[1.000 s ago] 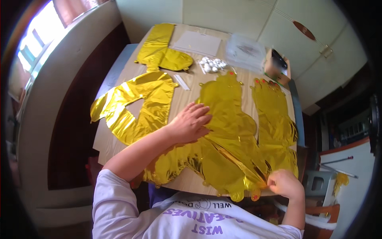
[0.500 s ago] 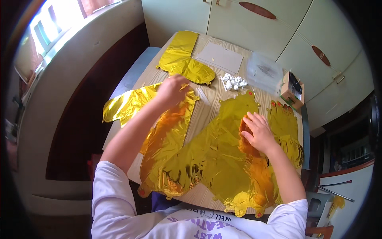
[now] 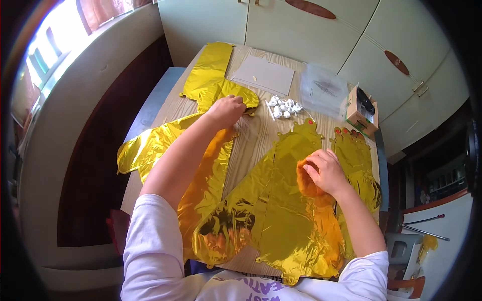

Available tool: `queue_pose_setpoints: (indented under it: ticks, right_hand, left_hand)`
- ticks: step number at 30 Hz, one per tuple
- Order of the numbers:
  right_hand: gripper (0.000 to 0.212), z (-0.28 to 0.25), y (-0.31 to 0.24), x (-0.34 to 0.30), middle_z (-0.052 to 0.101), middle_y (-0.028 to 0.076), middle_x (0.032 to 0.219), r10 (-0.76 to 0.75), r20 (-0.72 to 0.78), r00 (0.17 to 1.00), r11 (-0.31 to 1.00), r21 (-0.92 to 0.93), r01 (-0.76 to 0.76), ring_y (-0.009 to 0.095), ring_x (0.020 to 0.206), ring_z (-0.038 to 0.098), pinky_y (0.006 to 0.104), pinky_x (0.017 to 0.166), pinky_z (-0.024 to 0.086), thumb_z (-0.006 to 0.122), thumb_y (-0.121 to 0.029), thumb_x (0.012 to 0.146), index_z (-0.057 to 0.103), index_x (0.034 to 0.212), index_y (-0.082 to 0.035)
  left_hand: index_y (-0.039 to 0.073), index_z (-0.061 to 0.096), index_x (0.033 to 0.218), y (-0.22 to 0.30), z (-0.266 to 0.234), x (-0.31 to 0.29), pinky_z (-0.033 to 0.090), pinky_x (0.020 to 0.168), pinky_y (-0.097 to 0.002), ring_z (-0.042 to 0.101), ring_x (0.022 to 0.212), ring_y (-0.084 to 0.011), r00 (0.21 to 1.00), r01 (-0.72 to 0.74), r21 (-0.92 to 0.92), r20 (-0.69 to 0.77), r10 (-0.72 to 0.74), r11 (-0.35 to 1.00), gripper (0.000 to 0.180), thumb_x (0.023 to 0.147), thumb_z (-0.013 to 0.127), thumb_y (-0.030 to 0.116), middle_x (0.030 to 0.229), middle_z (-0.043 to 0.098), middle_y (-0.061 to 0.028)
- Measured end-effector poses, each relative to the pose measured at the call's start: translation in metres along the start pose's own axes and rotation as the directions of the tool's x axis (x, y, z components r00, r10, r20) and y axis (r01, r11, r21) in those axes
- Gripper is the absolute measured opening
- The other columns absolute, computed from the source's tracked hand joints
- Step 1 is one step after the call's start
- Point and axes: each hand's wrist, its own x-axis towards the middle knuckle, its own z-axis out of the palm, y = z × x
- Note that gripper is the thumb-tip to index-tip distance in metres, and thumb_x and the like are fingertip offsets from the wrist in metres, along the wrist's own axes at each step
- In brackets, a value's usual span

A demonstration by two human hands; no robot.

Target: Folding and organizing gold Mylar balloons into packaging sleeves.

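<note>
Several flat gold foil balloons lie spread over the wooden table. My left hand [image 3: 228,111] reaches far forward, its fingers closed on foil where the left foil balloon [image 3: 150,148] meets the far foil balloon [image 3: 208,65]. The fingertips are partly hidden, and I cannot tell which of the two sheets they pinch. My right hand [image 3: 329,173] is over the large foil balloon [image 3: 286,200] in front of me, fingers bent and thumb apart, with nothing seen between them. An orange reflection shows in the foil under it. Another folded foil balloon [image 3: 354,150] lies at the right edge.
Small white bundles [image 3: 283,107] sit in a cluster past the large balloon. Behind them are a pale grey board [image 3: 266,74] and a clear plastic bag [image 3: 324,88]. A cardboard box [image 3: 361,113] holding a black object stands at the right. Cream cabinets [image 3: 296,35] border the table's far side.
My left hand has moved forward and right to the edge of the far balloon, where the foil has shifted. My right hand's fingers, earlier stretched out, are now bent. The view has shifted slightly.
</note>
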Motion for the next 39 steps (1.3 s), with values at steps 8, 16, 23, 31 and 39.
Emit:
queue_pose_setpoints:
  ticks: [8,16,23,31,39]
  right_hand:
    - [0.018,-0.007,0.005,0.014,0.065,0.01,0.096,-0.095,0.116,0.989,0.973,-0.199,0.116,0.032,0.096,0.061,0.0433,0.099,0.044,0.071,-0.023,0.088,0.07,0.097,-0.007]
    - [0.021,-0.011,-0.022,0.112,0.069,0.012,0.092,-0.165,0.014,0.986,0.986,-0.008,0.165,0.034,0.091,0.066,0.0451,0.086,0.051,0.066,-0.022,0.091,0.073,0.1,-0.005]
    - [0.025,0.061,-0.049,0.217,0.071,0.015,0.111,-0.181,-0.075,0.981,0.974,0.127,0.19,0.034,0.104,0.067,0.0436,0.095,0.052,0.057,-0.021,0.096,0.073,0.106,-0.006]
    - [0.028,0.099,-0.05,0.218,0.067,0.015,0.114,-0.033,-0.087,0.996,0.995,0.092,0.041,0.036,0.109,0.062,0.0438,0.098,0.048,0.062,-0.027,0.094,0.072,0.109,-0.005]
    - [0.023,0.083,-0.069,0.233,0.066,0.011,0.108,-0.127,-0.321,0.938,0.991,0.003,0.135,0.033,0.108,0.06,0.0435,0.098,0.046,0.064,-0.026,0.093,0.072,0.1,-0.006]
  left_hand:
    - [0.005,0.078,0.097,0.009,-0.032,0.009,0.054,0.068,-0.0345,0.067,0.071,-0.019,0.845,0.526,-0.529,0.234,-0.481,0.666,0.022,0.087,0.074,0.023,0.081,0.072,-0.0077]
    - [0.002,0.077,0.101,-0.031,-0.017,0.002,0.052,0.067,-0.031,0.063,0.071,-0.0116,0.902,0.385,-0.619,0.096,-0.421,0.684,0.029,0.086,0.078,0.028,0.079,0.072,-0.0064]
    - [-0.001,0.075,0.091,-0.018,-0.019,0.008,0.053,0.062,-0.0349,0.063,0.065,-0.0168,0.81,0.483,-0.606,0.035,-0.585,0.632,0.033,0.078,0.084,0.027,0.077,0.07,-0.0109]
    - [0.002,0.073,0.099,-0.026,-0.017,0.011,0.048,0.053,-0.0309,0.058,0.057,-0.0123,0.688,0.508,-0.833,0.239,-0.685,0.22,0.032,0.093,0.072,0.033,0.072,0.066,-0.0047]
    - [-0.001,0.066,0.106,-0.034,-0.004,0.012,0.054,0.064,-0.0318,0.067,0.073,-0.0181,0.641,0.446,-0.778,-0.068,-0.764,0.443,0.023,0.09,0.069,0.016,0.09,0.07,-0.0116]
